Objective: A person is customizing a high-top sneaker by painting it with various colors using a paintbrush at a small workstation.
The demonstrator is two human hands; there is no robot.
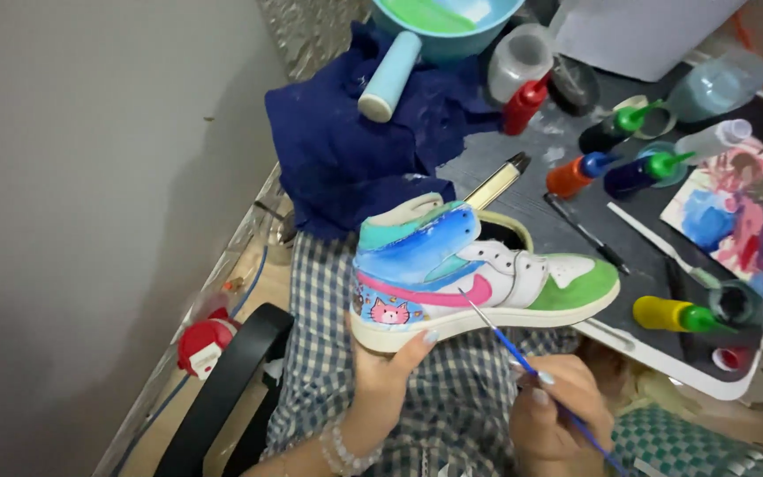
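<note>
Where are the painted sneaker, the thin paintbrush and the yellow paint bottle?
painted sneaker point(452, 265): head view, on its blue side panel.
thin paintbrush point(509, 344): head view, on the blue handle above the right hand's fingers.
yellow paint bottle point(657, 312): head view, on its yellow body, lying on the table.

Above the left hand point(388, 362) sits a high-top shoe point(479, 269): white leather, blue and teal washes on the ankle, a pink curved stripe, a green toe, a pink cat face on a pale blue heel patch, and a cream sole. The right hand point(558, 406) grips a paintbrush point(523, 358) with a blue handle. Under both hands lies blue-and-cream checked cloth point(452, 389). Beyond the hands, a navy rag point(346, 150) and paint bottles in yellow point(664, 314), red point(523, 106) and orange point(571, 175) lie on the dark grey table point(532, 159).
</note>
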